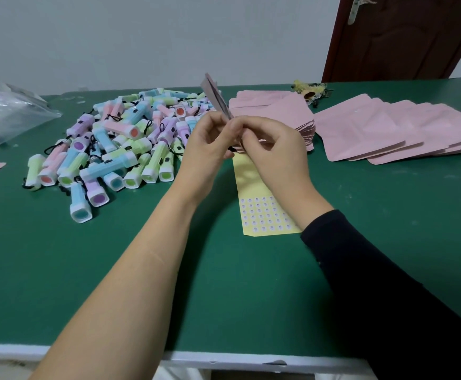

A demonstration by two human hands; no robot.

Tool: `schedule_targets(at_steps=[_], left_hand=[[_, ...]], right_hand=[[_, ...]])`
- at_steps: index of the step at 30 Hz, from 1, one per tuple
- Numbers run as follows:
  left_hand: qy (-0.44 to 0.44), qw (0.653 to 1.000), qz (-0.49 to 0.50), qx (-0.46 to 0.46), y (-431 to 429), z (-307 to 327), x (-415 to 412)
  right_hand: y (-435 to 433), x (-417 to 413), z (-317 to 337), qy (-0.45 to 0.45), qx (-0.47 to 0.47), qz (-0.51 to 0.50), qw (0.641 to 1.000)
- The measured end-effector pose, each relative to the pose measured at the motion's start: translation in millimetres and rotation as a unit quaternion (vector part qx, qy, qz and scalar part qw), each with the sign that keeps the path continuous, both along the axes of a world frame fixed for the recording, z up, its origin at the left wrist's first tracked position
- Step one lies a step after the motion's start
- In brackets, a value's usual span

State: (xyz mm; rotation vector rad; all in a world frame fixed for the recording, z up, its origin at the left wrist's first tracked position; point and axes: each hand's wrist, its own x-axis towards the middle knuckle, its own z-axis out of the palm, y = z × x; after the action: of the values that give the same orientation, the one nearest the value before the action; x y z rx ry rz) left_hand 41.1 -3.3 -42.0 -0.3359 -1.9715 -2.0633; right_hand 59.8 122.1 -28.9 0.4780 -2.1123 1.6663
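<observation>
A pink pouch (pixel 215 94) stands on edge above the green table (pixel 114 270), held between both hands at the table's middle. My left hand (pixel 206 145) grips its lower edge from the left. My right hand (pixel 273 149) pinches the same edge from the right, fingers curled. A black cord shows between the palms; what it belongs to is hidden. Under the hands lies a yellow sticker sheet (pixel 262 207) with several small labels on its near half.
A heap of pastel toy flashlights (pixel 108 149) covers the left middle. Stacks of pink pouches (pixel 273 108) and a fanned row of pouches (pixel 388 130) lie at right. A clear plastic bag (pixel 1 116) sits far left. A brown door (pixel 405 37) stands behind.
</observation>
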Motion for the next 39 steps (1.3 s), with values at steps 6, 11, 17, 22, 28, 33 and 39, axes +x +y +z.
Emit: schedule_targets(at_steps=[6, 11, 17, 22, 28, 33, 39], left_hand=[[-0.011, 1.000, -0.006, -0.008, -1, -1, 1], [0.002, 0.999, 0.030, -0.026, 2, 3, 4], [0.034, 0.998, 0.051, -0.034, 14, 11, 11], [0.053, 0.991, 0.076, -0.097, 12, 13, 12], [0.108, 0.953, 0.102, -0.262, 7, 10, 9], [0.174, 0.898, 0.131, -0.382, 2, 9, 4], [0.210, 0.878, 0.182, -0.391, 7, 8, 6]], right_hand=[[-1, -1, -3, 0.035, 0.098, -0.070, 0.992], [-1, -3, -1, -0.003, 0.018, -0.073, 0.997], [-5, 3, 0, 0.062, 0.089, -0.095, 0.990], [-3, 1, 2, 0.040, 0.035, -0.089, 0.995], [-3, -1, -3, 0.024, 0.076, -0.071, 0.994], [1, -6, -8, 0.044, 0.166, -0.072, 0.982], [2, -9, -10, 0.024, 0.158, -0.102, 0.982]])
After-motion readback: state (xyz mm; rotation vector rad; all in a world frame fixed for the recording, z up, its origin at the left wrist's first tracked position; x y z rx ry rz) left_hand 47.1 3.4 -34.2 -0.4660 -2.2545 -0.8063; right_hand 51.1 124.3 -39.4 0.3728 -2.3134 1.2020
